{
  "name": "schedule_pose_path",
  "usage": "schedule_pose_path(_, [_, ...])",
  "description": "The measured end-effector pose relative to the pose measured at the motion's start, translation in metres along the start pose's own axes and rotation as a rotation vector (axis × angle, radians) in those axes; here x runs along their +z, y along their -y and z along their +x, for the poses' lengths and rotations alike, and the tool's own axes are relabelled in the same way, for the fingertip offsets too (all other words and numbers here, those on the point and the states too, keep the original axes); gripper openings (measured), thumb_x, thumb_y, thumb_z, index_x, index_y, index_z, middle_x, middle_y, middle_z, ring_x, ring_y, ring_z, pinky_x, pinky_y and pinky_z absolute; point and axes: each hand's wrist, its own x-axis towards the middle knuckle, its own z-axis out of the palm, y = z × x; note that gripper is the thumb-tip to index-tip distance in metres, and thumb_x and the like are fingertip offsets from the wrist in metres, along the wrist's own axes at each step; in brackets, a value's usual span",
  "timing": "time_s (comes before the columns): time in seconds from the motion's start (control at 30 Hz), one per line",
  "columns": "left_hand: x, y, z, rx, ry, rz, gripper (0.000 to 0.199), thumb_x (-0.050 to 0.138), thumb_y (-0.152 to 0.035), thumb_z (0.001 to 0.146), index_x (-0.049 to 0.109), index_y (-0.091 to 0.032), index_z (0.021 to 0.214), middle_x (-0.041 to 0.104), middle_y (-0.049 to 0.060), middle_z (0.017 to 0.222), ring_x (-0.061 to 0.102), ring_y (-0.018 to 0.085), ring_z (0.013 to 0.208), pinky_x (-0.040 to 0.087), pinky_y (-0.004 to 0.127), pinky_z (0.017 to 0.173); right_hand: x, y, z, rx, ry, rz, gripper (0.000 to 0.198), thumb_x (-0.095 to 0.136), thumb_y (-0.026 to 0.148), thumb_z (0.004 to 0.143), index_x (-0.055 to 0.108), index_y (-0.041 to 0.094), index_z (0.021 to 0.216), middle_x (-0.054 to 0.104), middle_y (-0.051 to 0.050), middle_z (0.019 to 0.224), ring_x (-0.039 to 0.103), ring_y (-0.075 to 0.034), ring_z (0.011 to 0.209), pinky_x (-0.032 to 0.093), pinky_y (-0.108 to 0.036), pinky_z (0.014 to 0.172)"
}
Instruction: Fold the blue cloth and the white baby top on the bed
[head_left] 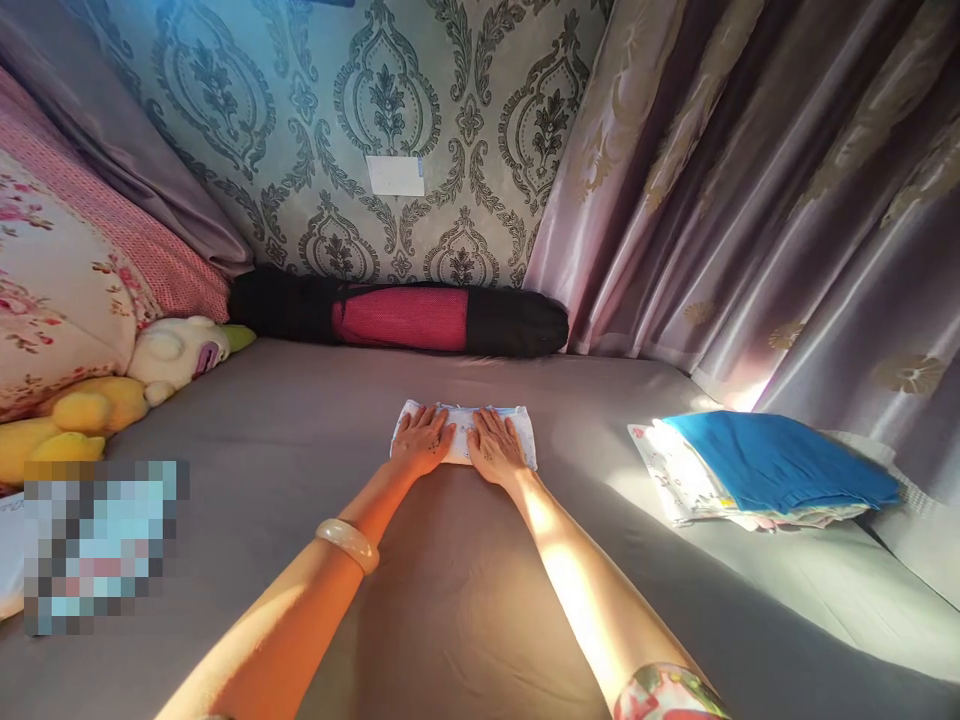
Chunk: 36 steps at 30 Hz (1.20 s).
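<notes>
A white folded cloth (459, 452) with small printed marks and a bluish far edge lies on the grey bed sheet (480, 570). My left hand (424, 440) rests flat on its left part, fingers stretched out and pointing away from me. On the right part my right hand (495, 443) lies palm down, its fingers also extended. A narrow strip of the cloth shows between the two hands. Both palms hide much of its surface, so I cannot tell what kind of garment or cloth it is. A pale bangle (347, 546) circles my left forearm.
At the right lies a stack of folded clothes (697, 485) topped by a blue garment (780, 462). A black and red roll-shaped bag (401, 317) lies along the wall. Plush toys (176, 355), a floral cushion (60, 280) and a blurred-out item (109, 550) are at the left. Curtains (750, 180) hang at right.
</notes>
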Motion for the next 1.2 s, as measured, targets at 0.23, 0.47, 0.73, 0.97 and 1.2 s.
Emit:
schedule_pose_path(0.23, [0.002, 0.035, -0.003, -0.026, -0.027, 0.001, 0.053, 0.027, -0.043, 0.095, 0.039, -0.018, 0.140, 0.036, 0.013, 0.150, 0.028, 0.029, 0.140, 0.027, 0.048, 0.111, 0.001, -0.017, 0.003, 0.115, -0.026, -0.115, 0.055, 0.023, 0.036, 0.098, 0.038, 0.008, 0.144, 0.034, -0.011, 0.151, 0.024, -0.024, 0.142, 0.013, -0.043, 0.117])
schedule_pose_path(0.47, [-0.004, 0.041, -0.009, -0.066, 0.014, -0.013, 0.055, 0.021, -0.043, 0.096, 0.034, -0.016, 0.142, 0.032, 0.013, 0.152, 0.027, 0.025, 0.141, 0.021, 0.043, 0.114, -0.003, -0.025, 0.001, 0.273, -0.054, -0.081, 0.057, 0.021, 0.036, 0.098, 0.037, 0.006, 0.144, 0.029, -0.013, 0.152, 0.021, -0.027, 0.142, 0.019, -0.043, 0.115])
schedule_pose_path(0.73, [-0.007, 0.035, -0.009, -0.122, 0.041, -0.020, 0.057, 0.021, -0.043, 0.096, 0.029, -0.014, 0.145, 0.028, 0.014, 0.154, 0.024, 0.027, 0.142, 0.019, 0.049, 0.114, -0.005, -0.036, 0.002, 0.472, -0.010, -0.034, 0.059, 0.019, 0.035, 0.098, 0.026, 0.005, 0.148, 0.022, -0.012, 0.155, 0.017, -0.023, 0.143, 0.012, -0.039, 0.116])
schedule_pose_path(0.97, [-0.010, 0.032, -0.009, -0.155, 0.083, 0.016, 0.061, 0.020, -0.044, 0.095, 0.026, -0.013, 0.147, 0.025, 0.011, 0.156, 0.022, 0.025, 0.143, 0.016, 0.045, 0.115, -0.002, -0.037, 0.003, 0.492, -0.005, -0.023, 0.059, 0.017, 0.036, 0.097, 0.024, 0.008, 0.149, 0.019, -0.007, 0.156, 0.014, -0.020, 0.144, 0.008, -0.037, 0.117])
schedule_pose_path(1.2, [-0.003, 0.038, -0.007, -0.160, 0.025, -0.027, 0.057, 0.019, -0.042, 0.097, 0.033, -0.015, 0.145, 0.029, 0.010, 0.154, 0.025, 0.024, 0.142, 0.020, 0.046, 0.115, -0.006, -0.039, 0.002, 0.479, 0.021, -0.011, 0.059, 0.017, 0.035, 0.097, 0.023, 0.008, 0.150, 0.018, -0.008, 0.157, 0.013, -0.020, 0.144, 0.010, -0.038, 0.117])
